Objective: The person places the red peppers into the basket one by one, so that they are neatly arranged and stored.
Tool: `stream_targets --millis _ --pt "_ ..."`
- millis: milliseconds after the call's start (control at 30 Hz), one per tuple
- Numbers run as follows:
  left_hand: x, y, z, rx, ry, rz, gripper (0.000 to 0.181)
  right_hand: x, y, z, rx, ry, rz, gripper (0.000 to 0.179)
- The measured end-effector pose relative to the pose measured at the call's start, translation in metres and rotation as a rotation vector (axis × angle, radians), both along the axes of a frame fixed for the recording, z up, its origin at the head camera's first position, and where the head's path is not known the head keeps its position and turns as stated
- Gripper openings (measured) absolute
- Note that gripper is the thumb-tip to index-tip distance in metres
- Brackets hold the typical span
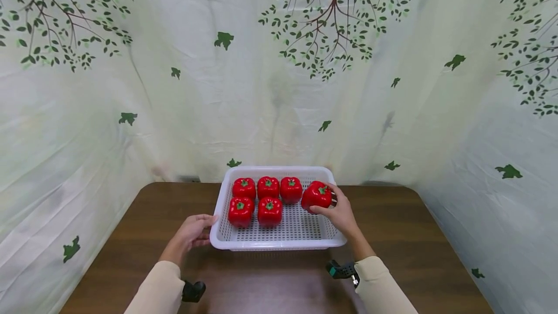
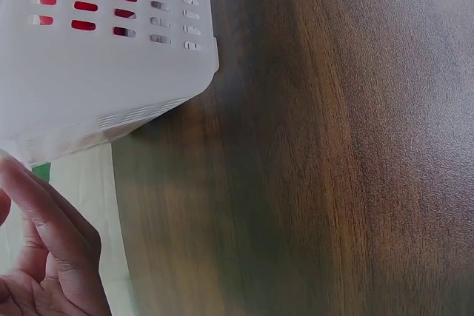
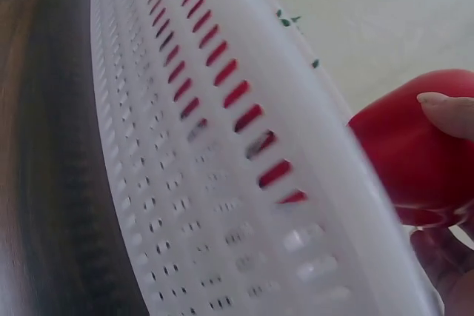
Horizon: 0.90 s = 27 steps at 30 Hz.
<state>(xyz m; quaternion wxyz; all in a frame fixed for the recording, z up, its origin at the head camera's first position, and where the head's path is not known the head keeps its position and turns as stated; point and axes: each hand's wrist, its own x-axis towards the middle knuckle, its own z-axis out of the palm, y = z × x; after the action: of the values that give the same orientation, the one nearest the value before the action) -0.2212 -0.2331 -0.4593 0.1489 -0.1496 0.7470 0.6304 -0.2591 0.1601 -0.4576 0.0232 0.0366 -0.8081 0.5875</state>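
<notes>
A white plastic basket (image 1: 279, 245) with slotted walls stands on the table and holds several red bell peppers, among them a front-row bell pepper (image 1: 270, 212). My right hand (image 1: 342, 213) grips another red bell pepper (image 1: 317, 195) from its right side, over the basket's right part. In the right wrist view, the thumb presses on this pepper (image 3: 415, 149), which shows above the rim. At the basket's left edge my left hand (image 1: 194, 232) holds the rim. The left wrist view shows its bent fingers (image 2: 52, 220) beside the basket wall (image 2: 111, 72); their contact is partly cut off.
The dark wooden table (image 1: 270, 280) extends in front of the basket and to both sides. Behind it hangs a pale curtain (image 1: 279, 110) printed with leaves and branches. Dark wrist devices (image 1: 342, 270) sit by both cream sleeves.
</notes>
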Motion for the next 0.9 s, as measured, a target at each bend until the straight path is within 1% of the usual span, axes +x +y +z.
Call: stream_targets --millis 200,433,700,900 --pt "0.002 -0.002 0.001 -0.007 -0.003 0.001 0.047 -0.003 -0.013 -0.004 0.023 -0.009 -0.004 0.082" --pt "0.001 -0.001 -0.001 -0.012 -0.004 0.003 0.049 -0.008 -0.021 -0.009 0.073 0.002 0.034 0.08" --pt "0.0 0.0 -0.004 -0.013 -0.009 0.008 0.048 -0.011 -0.026 -0.017 0.062 -0.044 0.045 0.078" --pt "0.0 -0.002 -0.005 0.01 -0.005 0.013 0.046 -0.013 -0.031 -0.016 0.132 -0.04 0.068 0.079"
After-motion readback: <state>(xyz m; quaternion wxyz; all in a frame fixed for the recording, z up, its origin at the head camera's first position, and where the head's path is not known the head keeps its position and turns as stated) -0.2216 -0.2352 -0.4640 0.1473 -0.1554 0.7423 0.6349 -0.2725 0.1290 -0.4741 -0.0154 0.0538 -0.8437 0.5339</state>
